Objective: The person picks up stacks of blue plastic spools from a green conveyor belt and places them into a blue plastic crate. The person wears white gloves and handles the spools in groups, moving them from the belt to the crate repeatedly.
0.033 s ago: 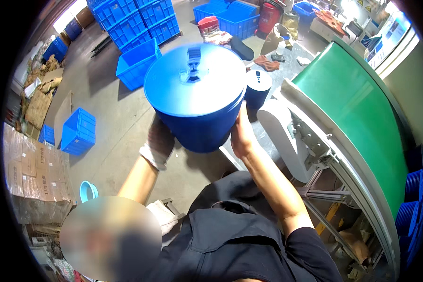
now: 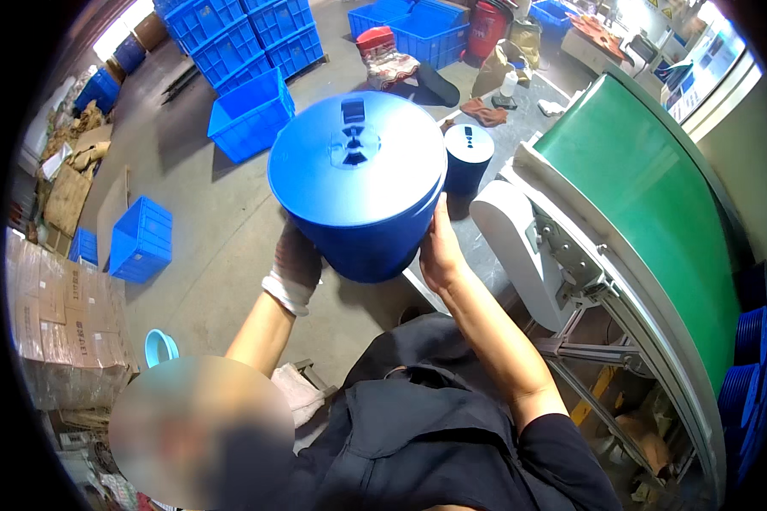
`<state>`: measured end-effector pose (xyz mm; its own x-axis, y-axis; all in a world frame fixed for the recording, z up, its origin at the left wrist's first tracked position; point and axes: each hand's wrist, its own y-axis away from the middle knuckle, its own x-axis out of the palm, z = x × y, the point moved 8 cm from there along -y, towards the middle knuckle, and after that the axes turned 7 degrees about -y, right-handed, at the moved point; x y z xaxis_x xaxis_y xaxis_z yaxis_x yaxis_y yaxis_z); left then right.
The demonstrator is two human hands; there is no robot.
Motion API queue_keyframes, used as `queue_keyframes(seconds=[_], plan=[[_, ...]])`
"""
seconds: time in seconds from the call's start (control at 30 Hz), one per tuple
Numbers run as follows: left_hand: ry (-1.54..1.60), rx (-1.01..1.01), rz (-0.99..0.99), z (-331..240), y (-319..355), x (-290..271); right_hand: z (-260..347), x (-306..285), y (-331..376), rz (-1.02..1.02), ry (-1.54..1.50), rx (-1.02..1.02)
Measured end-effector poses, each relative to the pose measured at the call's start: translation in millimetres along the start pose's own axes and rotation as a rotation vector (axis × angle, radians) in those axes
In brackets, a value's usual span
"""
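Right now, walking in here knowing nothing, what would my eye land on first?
Probably the big blue cylinder near the middle of the view, its round top slotted, held from both sides by the person's fingers. Next comes the bright green conveyor belt, sweeping down the right side. Beyond the cylinder, at upper left, a stack of blue crates stands on the floor.

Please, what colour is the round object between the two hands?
The round object is blue, clearest in the head view.
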<state>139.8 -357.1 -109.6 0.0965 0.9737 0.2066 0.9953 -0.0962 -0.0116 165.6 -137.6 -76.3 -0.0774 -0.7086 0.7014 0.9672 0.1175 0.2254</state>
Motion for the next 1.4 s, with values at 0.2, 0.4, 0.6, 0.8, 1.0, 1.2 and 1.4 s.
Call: queue_keyframes(seconds=[0.2,0.4,0.6,0.8,1.0,1.2,1.4], plan=[[0.226,-0.107,0.001,157,-23,18,-75,-136,-67,-0.177,-0.033,-0.039],[0.851,-0.569,-0.015,254,-96,71,-122,-250,-149,-0.195,-0.195,-0.035],[0.716,-0.584,-0.082,407,-153,52,-153,-348,-247,-0.334,-0.187,-0.010],[-0.009,-0.276,-0.023,507,-210,23,-174,-429,-310,-0.457,-0.154,-0.014],[-0.251,-0.119,-0.069,533,-232,27,-185,-463,-331,-0.509,-0.123,-0.021],[-0.526,-0.183,-0.205,466,-226,23,-191,-465,-312,-0.623,-0.141,-0.129],[0.052,-0.574,-0.264,490,-95,-3,-259,-426,-167,-0.840,-0.101,0.164]])
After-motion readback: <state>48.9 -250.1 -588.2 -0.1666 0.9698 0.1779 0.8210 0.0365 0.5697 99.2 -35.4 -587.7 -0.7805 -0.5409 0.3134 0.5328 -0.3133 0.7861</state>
